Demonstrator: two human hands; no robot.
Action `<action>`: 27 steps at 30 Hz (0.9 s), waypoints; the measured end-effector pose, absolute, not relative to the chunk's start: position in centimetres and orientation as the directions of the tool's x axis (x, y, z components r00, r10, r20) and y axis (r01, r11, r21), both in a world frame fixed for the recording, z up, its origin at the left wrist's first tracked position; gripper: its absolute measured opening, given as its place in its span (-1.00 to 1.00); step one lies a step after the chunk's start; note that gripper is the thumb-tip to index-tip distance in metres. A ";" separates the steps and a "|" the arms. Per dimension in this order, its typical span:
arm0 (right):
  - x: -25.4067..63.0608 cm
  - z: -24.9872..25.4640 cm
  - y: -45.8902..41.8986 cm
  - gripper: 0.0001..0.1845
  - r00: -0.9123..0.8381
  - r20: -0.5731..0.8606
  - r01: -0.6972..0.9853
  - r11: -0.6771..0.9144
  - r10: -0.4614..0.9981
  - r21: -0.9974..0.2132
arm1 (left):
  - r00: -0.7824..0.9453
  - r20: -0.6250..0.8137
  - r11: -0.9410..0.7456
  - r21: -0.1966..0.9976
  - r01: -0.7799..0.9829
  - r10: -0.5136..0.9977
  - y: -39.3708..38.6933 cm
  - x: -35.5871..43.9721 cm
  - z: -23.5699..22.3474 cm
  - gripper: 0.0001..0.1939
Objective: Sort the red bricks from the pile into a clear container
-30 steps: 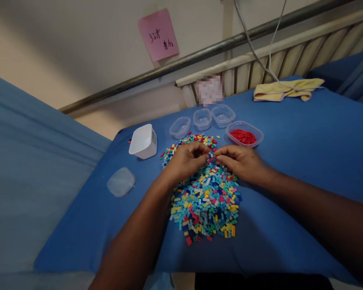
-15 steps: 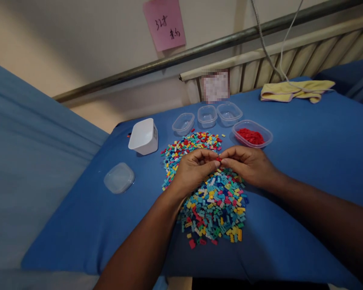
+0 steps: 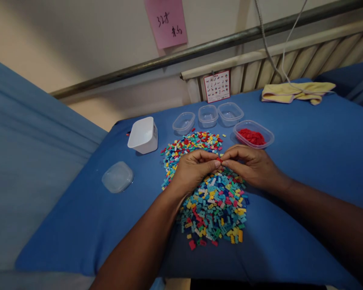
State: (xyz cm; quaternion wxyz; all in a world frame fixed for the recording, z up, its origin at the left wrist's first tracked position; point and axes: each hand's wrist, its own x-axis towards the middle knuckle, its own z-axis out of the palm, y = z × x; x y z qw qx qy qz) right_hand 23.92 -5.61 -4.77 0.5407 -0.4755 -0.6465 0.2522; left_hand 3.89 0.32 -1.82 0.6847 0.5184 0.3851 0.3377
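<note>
Thumb and fingers of my left hand pinch a small red building brick above the pile. My right hand meets it from the other side, its thumb and forefinger closed on the same red piece; whether that is one brick or two joined, I cannot tell. Below both hands spreads a heap of small building bricks in teal, yellow, red, pink, white and blue. Just beyond my right hand stands a clear tub holding red bricks.
Along the back are clear tubs and a third tub. A white box and a clear lid lie left on the blue cloth. A yellow cloth with cords over it lies back right.
Both hands stay almost in place over the pile, still pinching the red piece. My right hand's fingers have shifted slightly. The whole view has moved a little.
</note>
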 end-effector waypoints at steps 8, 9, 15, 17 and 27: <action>24.0 -4.4 -5.8 -0.89 -0.005 0.477 0.362 0.447 0.879 -0.818 | 0.512 -0.215 0.289 0.955 -0.068 0.832 0.5 3.5 -2.1 -0.58; 24.1 -4.4 -5.9 -0.89 -0.019 0.492 0.368 0.463 0.871 -0.806 | 0.524 -0.227 0.306 0.950 -0.067 0.821 0.6 3.4 -2.1 -0.58; 23.9 -3.9 -6.3 -0.88 -0.044 0.539 0.442 0.501 0.841 -0.744 | 0.529 -0.243 0.327 0.943 -0.069 0.813 0.6 3.2 -2.2 -0.61; 23.9 -3.9 -6.4 -0.88 -0.033 0.539 0.448 0.495 0.842 -0.745 | 0.516 -0.241 0.323 0.943 -0.075 0.822 0.5 3.3 -2.2 -0.61; 24.1 -4.4 -5.9 -0.92 0.015 0.613 0.514 0.520 0.790 -0.682 | 0.474 -0.165 0.262 0.954 -0.145 0.865 0.2 5.1 -1.4 -0.56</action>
